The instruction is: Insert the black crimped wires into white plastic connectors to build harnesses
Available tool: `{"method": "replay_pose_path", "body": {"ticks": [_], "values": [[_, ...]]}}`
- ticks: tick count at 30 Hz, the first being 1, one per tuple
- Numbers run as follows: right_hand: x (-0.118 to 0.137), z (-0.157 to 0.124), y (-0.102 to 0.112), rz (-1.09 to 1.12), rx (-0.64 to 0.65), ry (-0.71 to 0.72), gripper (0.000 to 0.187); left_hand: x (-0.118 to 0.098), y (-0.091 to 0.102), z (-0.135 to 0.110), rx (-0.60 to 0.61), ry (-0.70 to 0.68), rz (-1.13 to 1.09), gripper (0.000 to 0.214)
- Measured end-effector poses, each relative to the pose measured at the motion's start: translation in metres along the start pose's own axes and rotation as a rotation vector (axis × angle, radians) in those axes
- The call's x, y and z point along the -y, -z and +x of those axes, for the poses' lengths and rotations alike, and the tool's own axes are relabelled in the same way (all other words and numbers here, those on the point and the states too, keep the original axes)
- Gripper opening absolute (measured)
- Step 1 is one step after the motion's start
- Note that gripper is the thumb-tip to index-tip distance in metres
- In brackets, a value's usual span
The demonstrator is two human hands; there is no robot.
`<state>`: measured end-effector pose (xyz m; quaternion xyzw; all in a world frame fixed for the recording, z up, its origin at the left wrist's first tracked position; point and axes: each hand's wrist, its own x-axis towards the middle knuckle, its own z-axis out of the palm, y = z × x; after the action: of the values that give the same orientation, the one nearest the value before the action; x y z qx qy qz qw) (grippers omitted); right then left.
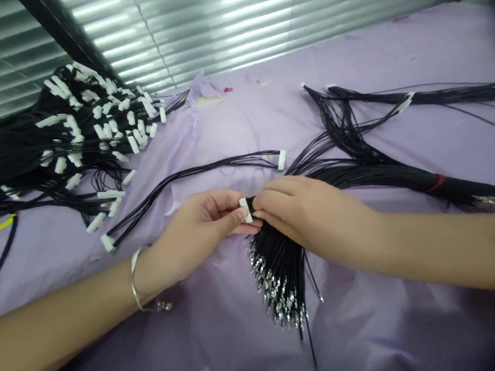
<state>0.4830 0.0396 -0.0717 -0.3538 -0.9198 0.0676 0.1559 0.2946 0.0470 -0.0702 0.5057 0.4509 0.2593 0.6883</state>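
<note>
Near the middle of the desk, in the head view, the left hand (199,227) and the right hand (306,212) meet fingertip to fingertip over a purple cloth (392,51) that covers the whole top. The left hand's thumb and forefinger are pinched tight on a small white connector (245,209). The right hand's fingers are closed on the top of a wire bundle (280,263) just where it touches that connector. Below the right hand the bundle fans toward the near edge, and its metal terminals (284,303) hang loose above the cloth. The rest runs under the right wrist toward the right edge, tied by a red band (435,183). A bracelet (134,276) sits on the left wrist. Just beyond the hands lies a finished harness (195,181), slanting from left to centre, apart from both hands. A dense pile of harnesses (74,143) with many white plugs crowds the far left corner and reaches the left edge, with a yellow tag (0,225) beside it. More loose wires (374,102) spread from the centre to the right edge. Bare cloth shows along the far edge under the window blinds (259,17), and along the near edge on both sides of the terminals.
</note>
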Motion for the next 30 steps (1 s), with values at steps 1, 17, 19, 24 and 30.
{"method": "replay_pose_path", "body": {"ticks": [1, 17, 19, 24, 30], "values": [[0.000, -0.002, 0.005, -0.071, -0.014, 0.040, 0.022, 0.000, 0.000, 0.000, 0.002, -0.001, -0.025, 0.005], [-0.008, -0.011, 0.011, 0.253, 0.060, 0.161, 0.019, 0.001, 0.003, 0.002, -0.054, -0.012, -0.299, 0.005], [-0.004, -0.010, 0.012, 0.282, 0.022, 0.101, 0.022, 0.002, 0.004, 0.001, -0.023, -0.019, -0.263, 0.005], [-0.001, -0.006, 0.011, 0.221, -0.072, -0.034, 0.014, 0.003, 0.005, 0.001, 0.018, -0.043, -0.161, 0.007], [-0.010, -0.005, 0.012, 0.202, -0.102, -0.115, 0.011, 0.003, 0.005, 0.001, -0.009, -0.020, -0.141, 0.006]]}}
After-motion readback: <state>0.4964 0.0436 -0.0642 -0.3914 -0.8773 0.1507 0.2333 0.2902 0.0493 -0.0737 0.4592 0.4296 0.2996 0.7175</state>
